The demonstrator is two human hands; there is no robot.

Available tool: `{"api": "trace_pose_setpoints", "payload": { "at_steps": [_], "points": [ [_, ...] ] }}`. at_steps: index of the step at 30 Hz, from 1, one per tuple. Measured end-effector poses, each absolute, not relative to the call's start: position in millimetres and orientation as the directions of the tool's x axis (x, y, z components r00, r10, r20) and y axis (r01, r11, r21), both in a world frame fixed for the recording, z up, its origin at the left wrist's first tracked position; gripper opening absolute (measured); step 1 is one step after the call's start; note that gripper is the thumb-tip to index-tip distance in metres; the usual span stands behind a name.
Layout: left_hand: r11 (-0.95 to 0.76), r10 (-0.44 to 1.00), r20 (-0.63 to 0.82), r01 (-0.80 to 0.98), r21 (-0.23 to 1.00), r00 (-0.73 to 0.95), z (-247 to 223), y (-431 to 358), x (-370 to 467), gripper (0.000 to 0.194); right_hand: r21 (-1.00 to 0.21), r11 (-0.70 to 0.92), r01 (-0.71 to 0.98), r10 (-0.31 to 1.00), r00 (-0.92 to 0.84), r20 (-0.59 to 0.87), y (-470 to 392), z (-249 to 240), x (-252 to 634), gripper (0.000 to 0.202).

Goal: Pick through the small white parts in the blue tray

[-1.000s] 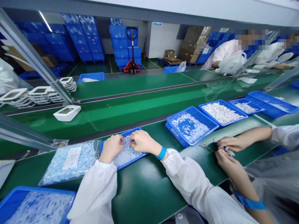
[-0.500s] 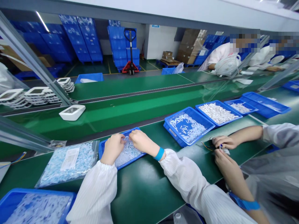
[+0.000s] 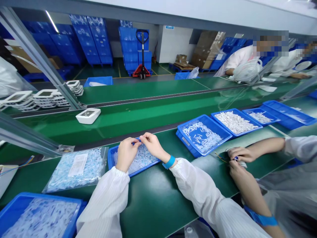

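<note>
Both hands (image 3: pixel 126 153) over blue tray (image 3: pixel 145 168), grip unclear

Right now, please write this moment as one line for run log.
left hand, right hand: close together, any held item unclear | beneath: blue tray, small pale pieces | beside tray: labelled bag

The left sleeve (image 3: pixel 105 200), toward seven o'clock, and the right sleeve (image 3: pixel 204 191), toward five, are loose and white with fine ribbed lines, gathered into puckered cuffs (image 3: pixel 121 172). Both hands (image 3: pixel 127 152) are bare; between the right one and its cuff sits a bright blue wristband (image 3: pixel 169 162).
</note>
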State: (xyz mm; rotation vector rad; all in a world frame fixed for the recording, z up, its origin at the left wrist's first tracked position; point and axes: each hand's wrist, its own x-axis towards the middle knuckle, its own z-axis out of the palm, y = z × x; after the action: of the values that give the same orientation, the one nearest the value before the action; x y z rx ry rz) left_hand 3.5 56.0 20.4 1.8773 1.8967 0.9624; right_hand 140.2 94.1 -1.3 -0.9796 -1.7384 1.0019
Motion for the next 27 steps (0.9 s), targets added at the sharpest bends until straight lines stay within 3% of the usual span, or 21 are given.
{"api": "trace_pose_setpoints", "payload": {
  "at_steps": [12,27],
  "points": [
    [-0.065,0.955,0.244,0.689,0.722,-0.166,23.8,55.1,6.5,0.016,-0.900,0.392,0.191,0.889,-0.330,0.317,94.1,0.1,141.3,0.033],
    [-0.128,0.933,0.329,0.721,0.681,-0.144,20.7,54.6,4.9,0.019,-0.854,0.433,0.288,0.873,-0.372,0.317,90.6,8.9,141.8,0.029]
  ]
}}
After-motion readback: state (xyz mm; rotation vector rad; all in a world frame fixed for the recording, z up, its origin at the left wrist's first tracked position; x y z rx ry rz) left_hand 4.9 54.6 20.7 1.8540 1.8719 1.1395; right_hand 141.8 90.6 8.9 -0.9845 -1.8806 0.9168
